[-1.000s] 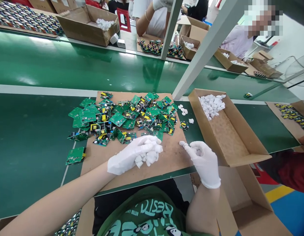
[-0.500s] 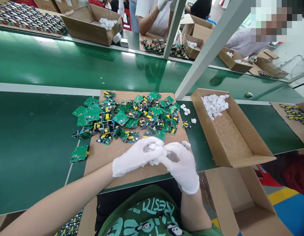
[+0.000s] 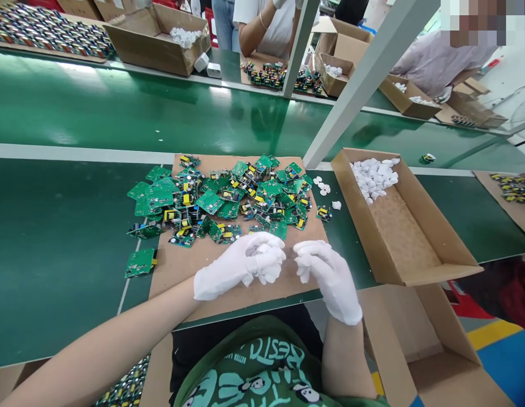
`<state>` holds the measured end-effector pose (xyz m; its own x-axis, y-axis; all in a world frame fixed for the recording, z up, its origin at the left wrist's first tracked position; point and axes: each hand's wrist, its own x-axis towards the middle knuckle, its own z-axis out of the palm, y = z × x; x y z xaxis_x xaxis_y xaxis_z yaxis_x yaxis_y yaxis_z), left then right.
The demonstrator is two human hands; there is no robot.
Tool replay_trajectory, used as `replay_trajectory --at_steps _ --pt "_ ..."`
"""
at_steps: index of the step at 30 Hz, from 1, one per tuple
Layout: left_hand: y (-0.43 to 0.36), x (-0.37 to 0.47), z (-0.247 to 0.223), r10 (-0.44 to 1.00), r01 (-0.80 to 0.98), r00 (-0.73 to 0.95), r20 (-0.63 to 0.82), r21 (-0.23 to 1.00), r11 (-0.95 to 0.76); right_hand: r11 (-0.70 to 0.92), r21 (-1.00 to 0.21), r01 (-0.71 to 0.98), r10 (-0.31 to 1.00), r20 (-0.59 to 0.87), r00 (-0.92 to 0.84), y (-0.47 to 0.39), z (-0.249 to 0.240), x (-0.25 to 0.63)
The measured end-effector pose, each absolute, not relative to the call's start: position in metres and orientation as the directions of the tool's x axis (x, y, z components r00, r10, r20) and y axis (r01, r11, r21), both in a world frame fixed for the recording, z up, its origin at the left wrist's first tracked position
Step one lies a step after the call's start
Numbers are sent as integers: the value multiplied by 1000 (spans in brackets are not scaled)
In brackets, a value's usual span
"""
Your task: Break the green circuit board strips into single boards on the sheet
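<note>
My left hand [image 3: 241, 263], in a white glove, is closed around a clump of small white pieces [image 3: 266, 265] that bulge out between thumb and fingers. A short gap to the right, my right hand [image 3: 328, 277], also gloved, has its fingers curled together. A small white piece [image 3: 304, 272] shows at its fingertips, hard to tell from the glove. Both hands hover over the near part of a cardboard sheet [image 3: 181, 271]. Beyond them lies a heap of green circuit boards [image 3: 245, 195] with yellow and black components.
An open cardboard box [image 3: 409, 237] at right holds white pieces [image 3: 374, 178]. Beside it lie white discs [image 3: 322, 185] and a single board [image 3: 324, 213]. A slanted metal post [image 3: 351, 96] rises behind. Another open carton [image 3: 440, 350] stands below. Across the green belt [image 3: 118, 107], co-workers sit.
My hands have come apart: the right one has drawn away to the right, while the left stays nearly in place with the white clump. The belt's small board has shifted slightly left.
</note>
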<state>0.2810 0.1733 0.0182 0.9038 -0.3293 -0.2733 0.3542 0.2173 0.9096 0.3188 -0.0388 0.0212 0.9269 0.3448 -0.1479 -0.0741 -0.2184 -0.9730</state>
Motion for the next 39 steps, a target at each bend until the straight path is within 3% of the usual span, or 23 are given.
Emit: replay_trajectory --at_steps 4,9,13,17,22,25,27,29,31,39 --pt "175 282 20 -312 345 910 -273 916 204 -244 -968 -58 214 -112 970 -71 24 322" --pt "172 284 21 -311 356 908 -280 907 223 -494 -869 -29 91 -84 992 -98 19 318" --pt "171 284 23 -294 359 911 -289 906 223 -690 -715 111 166 -7 986 -103 5 317" --pt "172 283 22 -304 365 905 -296 908 204 -678 -686 264 310 58 949 -107 7 317" --pt "168 283 16 -363 382 888 -281 891 245 -595 -759 266 245 144 959 -94 29 311" --pt "166 282 13 -395 351 894 -210 877 328 -465 -802 374 434 161 886 -66 33 308" --pt "165 282 11 -416 296 896 -158 909 293 -414 -786 459 575 165 802 -46 33 309" --pt "166 282 10 -436 228 892 -123 953 198 -412 -768 491 633 147 760 -30 31 310" --pt "167 281 7 -434 187 894 -109 972 141 -420 -765 488 626 145 766 -21 29 311" --pt "167 280 -4 -502 232 863 -56 926 297 -369 -861 350 604 64 795 -30 26 311"
